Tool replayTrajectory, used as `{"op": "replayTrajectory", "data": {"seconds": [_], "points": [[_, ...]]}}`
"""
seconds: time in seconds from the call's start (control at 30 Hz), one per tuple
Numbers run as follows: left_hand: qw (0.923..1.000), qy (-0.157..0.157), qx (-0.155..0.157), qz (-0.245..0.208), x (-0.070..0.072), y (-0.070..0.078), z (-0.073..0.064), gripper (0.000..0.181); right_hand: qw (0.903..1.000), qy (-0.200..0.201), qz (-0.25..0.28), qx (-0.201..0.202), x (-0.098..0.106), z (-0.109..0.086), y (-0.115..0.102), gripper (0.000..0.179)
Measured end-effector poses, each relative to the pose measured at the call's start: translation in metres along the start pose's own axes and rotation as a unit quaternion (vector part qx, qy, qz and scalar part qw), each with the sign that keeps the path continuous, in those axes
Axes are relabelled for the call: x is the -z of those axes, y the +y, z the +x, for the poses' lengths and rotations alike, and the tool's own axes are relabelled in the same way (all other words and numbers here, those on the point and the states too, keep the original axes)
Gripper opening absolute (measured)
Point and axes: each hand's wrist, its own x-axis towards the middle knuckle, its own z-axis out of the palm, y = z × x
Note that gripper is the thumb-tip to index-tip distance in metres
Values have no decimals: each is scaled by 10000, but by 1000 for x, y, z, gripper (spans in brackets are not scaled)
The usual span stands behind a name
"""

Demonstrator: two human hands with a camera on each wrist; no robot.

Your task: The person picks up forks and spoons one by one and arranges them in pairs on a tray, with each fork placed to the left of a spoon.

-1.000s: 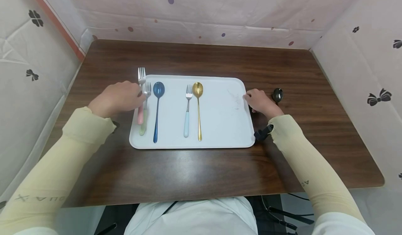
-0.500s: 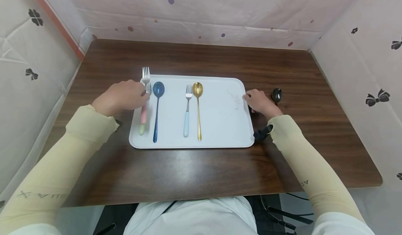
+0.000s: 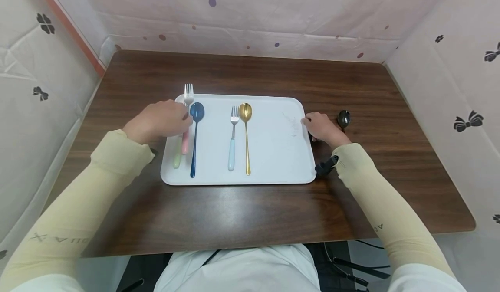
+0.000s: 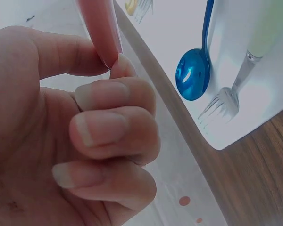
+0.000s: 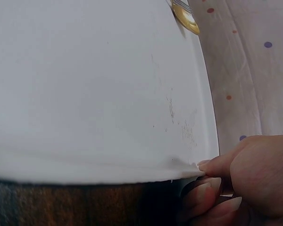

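Note:
Between thumb and forefinger, my left hand pinches a pink-handled fork, tines pointing away from me. It is held over the left part of a white tray, close to a blue spoon. Beneath the hand lies a green-handled fork, whose head is hidden in the head view. Further right on the tray are a light-blue-handled fork and a gold spoon. My right hand pinches the tray's right rim, thumb on top and fingers underneath, as the right wrist view shows.
A dark spoon lies on the brown wooden table, just beyond my right wrist. Dotted sheeting hangs behind the table's far edge, with patterned sheeting at both sides.
My left hand has moved right with the pink-handled fork, from left of the green-handled fork, across it, towards the blue spoon. The right hand stays on the tray rim.

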Motion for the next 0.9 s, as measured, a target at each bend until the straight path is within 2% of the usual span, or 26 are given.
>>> {"op": "replayTrajectory", "data": {"seconds": [0.9], "points": [[9999, -70, -120, 89, -2, 20, 10, 30, 9999, -85, 25, 107, 2, -4, -1, 37]]}}
